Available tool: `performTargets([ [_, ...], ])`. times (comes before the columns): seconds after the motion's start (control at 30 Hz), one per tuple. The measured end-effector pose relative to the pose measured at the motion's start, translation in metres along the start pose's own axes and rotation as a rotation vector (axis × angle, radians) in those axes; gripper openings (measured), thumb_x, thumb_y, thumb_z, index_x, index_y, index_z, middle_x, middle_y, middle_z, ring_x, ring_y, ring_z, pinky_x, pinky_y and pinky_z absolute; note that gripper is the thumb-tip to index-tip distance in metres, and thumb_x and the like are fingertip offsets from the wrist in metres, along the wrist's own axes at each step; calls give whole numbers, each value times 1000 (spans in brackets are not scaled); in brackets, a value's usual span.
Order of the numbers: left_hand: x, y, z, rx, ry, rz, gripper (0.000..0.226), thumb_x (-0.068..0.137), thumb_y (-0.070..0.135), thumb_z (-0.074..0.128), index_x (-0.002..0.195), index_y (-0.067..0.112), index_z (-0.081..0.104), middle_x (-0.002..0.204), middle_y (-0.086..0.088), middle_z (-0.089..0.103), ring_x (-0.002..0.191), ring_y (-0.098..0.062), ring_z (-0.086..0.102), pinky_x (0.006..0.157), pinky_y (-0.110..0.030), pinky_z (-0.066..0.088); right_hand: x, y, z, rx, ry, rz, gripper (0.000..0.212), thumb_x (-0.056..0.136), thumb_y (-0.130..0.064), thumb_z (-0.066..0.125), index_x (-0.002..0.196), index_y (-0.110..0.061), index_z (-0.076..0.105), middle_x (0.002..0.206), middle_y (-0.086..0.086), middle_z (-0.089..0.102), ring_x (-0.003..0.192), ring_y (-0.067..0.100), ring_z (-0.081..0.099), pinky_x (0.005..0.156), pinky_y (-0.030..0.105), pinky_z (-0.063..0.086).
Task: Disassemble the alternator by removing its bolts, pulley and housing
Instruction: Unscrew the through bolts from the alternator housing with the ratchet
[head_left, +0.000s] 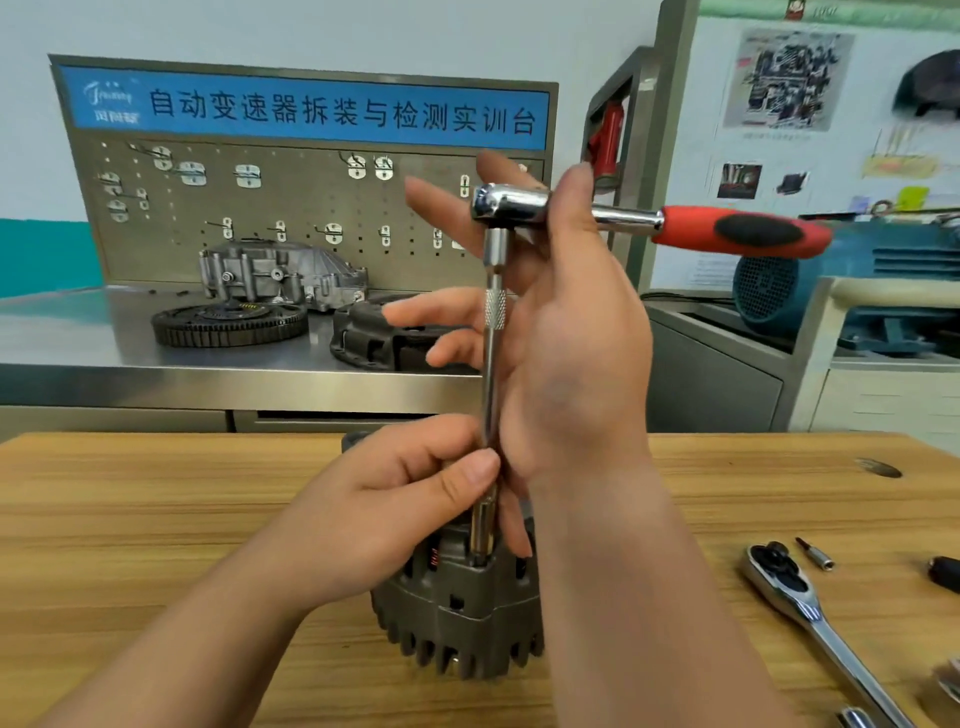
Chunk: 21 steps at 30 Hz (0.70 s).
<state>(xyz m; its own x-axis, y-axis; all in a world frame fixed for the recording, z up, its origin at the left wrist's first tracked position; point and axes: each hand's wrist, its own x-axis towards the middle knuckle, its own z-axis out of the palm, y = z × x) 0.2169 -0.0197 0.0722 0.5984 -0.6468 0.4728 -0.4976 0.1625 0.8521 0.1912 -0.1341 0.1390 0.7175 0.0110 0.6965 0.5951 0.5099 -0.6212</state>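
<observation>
A grey alternator (467, 613) stands upright on the wooden table (156, 519), its finned housing toward me. A ratchet (727, 231) with a red and black handle points right, and its long chrome extension bar (491, 374) runs straight down to a socket (483, 530) at the alternator's top. My left hand (395, 509) pinches the lower end of the bar just above the socket. My right hand (571, 364) holds the ratchet head between thumb and forefinger, with the other fingers spread out behind the bar. The bolt under the socket is hidden.
A second chrome ratchet (795, 597), a small bit adapter (815, 555) and a dark part (945, 571) lie on the table at the right. Behind stands a steel bench with a flywheel (228, 325), a clutch cover (374, 338), a cast housing (280, 275) and a pegboard.
</observation>
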Motion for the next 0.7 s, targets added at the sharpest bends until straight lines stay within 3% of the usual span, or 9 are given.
performTargets([
  [0.17,1,2,0,-22,-30,31,40,88,43,60,105,6,63,94,-19,70,85,-16,70,76,-21,54,-2,-1,2,-233,-9,-169,37,101,-30,39,132,-15,54,115,6,68,69,21,70,45,17,49],
  [0.33,0,0,1,49,20,15,36,84,46,65,97,12,66,91,-13,73,82,-14,71,75,-21,54,-3,-1,7,-271,-39,-341,25,96,-6,50,119,-9,61,97,5,66,77,37,66,56,12,47],
  [0.43,-1,1,3,14,41,3,47,80,54,65,98,11,67,90,-13,74,82,-17,71,74,-22,55,-3,0,6,-263,-34,-285,30,99,-17,46,127,-19,55,113,3,67,70,22,70,47,19,47],
  [0.5,-2,3,3,0,32,-1,48,82,52,65,104,9,66,95,-19,72,85,-25,72,75,-25,56,-2,1,5,-201,-30,-208,38,101,-25,39,137,-17,48,130,3,61,65,18,70,44,21,47],
  [0.63,-2,0,-1,46,52,-9,40,84,38,62,101,1,64,91,-21,71,86,-40,67,74,-40,57,-1,1,2,-36,21,-58,36,104,-36,30,126,-17,50,129,6,63,61,22,69,42,21,46],
  [0.7,-2,0,0,55,39,10,47,83,44,66,103,1,63,92,-23,70,85,-33,70,75,-36,58,-1,2,2,-53,38,-43,33,104,-37,30,121,-18,51,126,7,65,60,20,69,42,20,46],
])
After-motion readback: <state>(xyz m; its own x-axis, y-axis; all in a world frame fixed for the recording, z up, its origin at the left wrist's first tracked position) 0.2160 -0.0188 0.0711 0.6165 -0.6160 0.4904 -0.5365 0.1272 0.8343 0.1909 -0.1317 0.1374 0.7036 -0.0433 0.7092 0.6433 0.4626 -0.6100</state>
